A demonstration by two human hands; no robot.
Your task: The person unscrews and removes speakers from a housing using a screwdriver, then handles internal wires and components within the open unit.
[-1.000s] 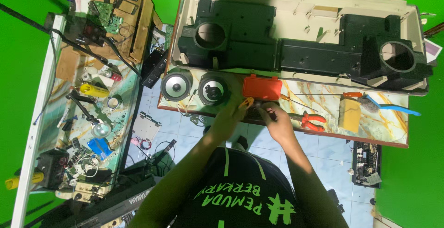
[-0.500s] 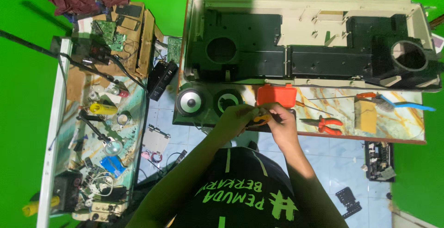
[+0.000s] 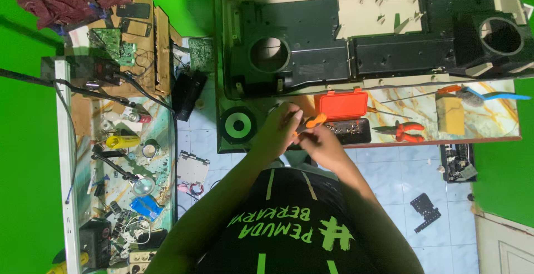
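My left hand (image 3: 277,130) lies with curled fingers over a round speaker on the marble-patterned table (image 3: 423,110), so only the speaker's pale edge (image 3: 273,107) shows. My right hand (image 3: 327,145) is just to its right and grips a small orange-handled tool (image 3: 315,121), whose front end meets my left fingers. What those fingers pinch is hidden. A second black speaker with a green ring (image 3: 238,125) sits to the left of my left hand.
An orange case (image 3: 340,105) with a tray of screws (image 3: 349,130), red pliers (image 3: 404,131), a yellow block (image 3: 450,116) and a blue-handled tool (image 3: 496,95) lie to the right. A long beige-and-black cabinet shell (image 3: 361,46) fills the back. A cluttered side bench (image 3: 119,157) stands at the left.
My left hand has slid up over the right-hand speaker, which showed fully before. Both hands have closed in on the orange-handled tool. The view has shifted slightly.
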